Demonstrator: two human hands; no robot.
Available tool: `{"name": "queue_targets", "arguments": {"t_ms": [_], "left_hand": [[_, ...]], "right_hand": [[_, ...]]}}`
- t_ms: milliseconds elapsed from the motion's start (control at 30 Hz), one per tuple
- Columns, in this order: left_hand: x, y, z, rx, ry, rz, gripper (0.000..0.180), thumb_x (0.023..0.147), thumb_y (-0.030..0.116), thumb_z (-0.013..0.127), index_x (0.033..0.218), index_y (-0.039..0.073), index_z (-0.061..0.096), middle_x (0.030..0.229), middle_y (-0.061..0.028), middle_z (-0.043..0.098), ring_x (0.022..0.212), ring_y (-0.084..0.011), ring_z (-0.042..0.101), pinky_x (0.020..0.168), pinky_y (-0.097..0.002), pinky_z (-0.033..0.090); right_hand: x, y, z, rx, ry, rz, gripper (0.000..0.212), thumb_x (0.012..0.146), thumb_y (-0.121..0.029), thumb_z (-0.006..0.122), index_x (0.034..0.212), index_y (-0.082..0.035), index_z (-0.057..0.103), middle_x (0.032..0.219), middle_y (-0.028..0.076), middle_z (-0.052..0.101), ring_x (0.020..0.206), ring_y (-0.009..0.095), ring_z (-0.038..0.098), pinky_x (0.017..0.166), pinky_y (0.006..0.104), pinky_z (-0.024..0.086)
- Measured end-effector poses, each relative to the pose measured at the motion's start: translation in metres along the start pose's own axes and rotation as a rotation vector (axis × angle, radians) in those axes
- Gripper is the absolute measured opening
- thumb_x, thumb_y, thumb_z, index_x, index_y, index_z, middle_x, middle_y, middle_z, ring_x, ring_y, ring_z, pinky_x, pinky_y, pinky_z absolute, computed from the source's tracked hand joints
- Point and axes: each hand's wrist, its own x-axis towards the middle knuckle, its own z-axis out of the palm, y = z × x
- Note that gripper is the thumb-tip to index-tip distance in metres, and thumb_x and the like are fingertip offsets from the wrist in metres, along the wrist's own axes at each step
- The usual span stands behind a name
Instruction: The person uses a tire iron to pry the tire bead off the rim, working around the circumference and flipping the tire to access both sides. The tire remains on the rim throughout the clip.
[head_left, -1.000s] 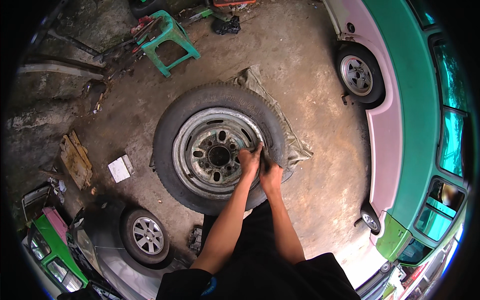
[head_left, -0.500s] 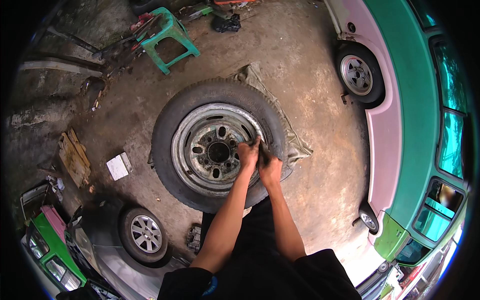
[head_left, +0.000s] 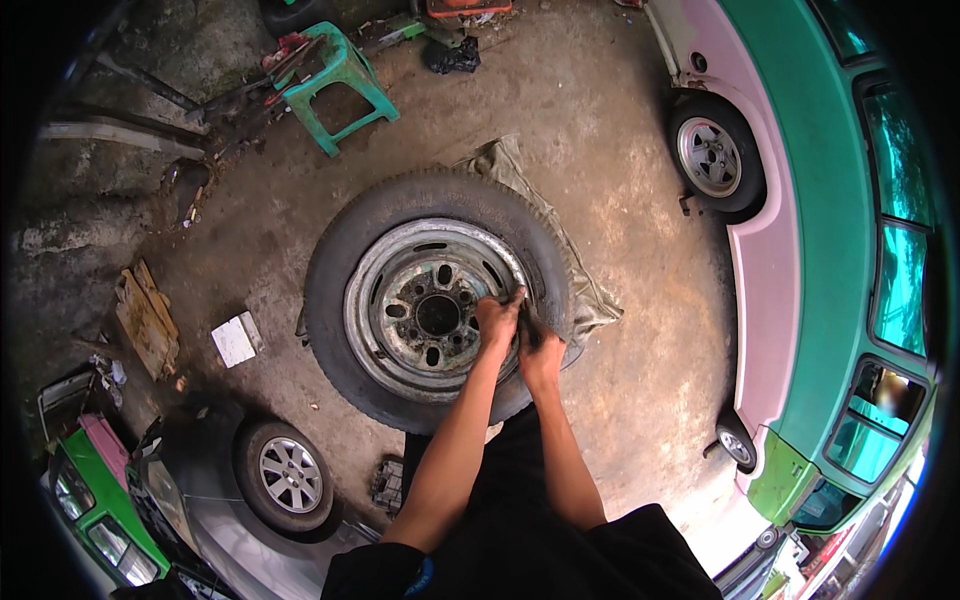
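A black tyre [head_left: 345, 225] with a worn, dirty metal wheel rim [head_left: 372, 345] lies flat before me. Both my hands are at the right side of the rim, where it meets the tyre. My left hand [head_left: 496, 322] is closed, its blackened fingertips at the rim's edge. Just right of it, my right hand [head_left: 541, 354] is closed too, its darkened fingers against the tyre's inner side. Something dark shows between the hands, but I cannot tell it from the tyre's rubber or the dirt on the fingers.
A crumpled drab cloth [head_left: 592, 303] sticks out from under the tyre. Farther left are a green plastic stool [head_left: 345, 88], a white box [head_left: 236, 340] and broken wood [head_left: 147, 320]. A green and pink van [head_left: 785, 250] stands right; a grey car [head_left: 225, 520] is near left.
The whole view has shifted slightly, so the tyre and stool appear lower. My left fingertips have slid a little nearer along the rim's edge. Both hands stay closed there.
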Motion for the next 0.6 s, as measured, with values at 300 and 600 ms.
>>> {"name": "queue_targets", "arguments": {"t_ms": [300,600], "left_hand": [[-0.011,0.021,-0.006,0.159,-0.076,-0.042,0.042,0.081,0.028,0.08,0.084,-0.011,0.068,0.086,-0.0176,0.07,0.072,-0.019,0.062,0.07,-0.0377,0.049],[0.006,0.018,-0.006,0.254,-0.179,-0.174,0.028,0.088,0.021,0.072,0.082,-0.006,0.065,0.074,-0.0086,0.065,0.061,-0.0193,0.062,0.053,-0.0354,0.048]], "right_hand": [[-0.003,0.003,0.004,-0.054,0.049,-0.046,0.02,0.086,-0.011,0.061,0.101,-0.001,0.069,0.09,0.026,0.066,0.088,0.042,0.065,0.075,0.0445,0.052],[0.0,0.006,-0.001,0.04,0.024,0.004,0.025,0.086,-0.01,0.063,0.107,0.001,0.068,0.092,0.027,0.067,0.089,0.038,0.069,0.077,0.0403,0.052]]}}
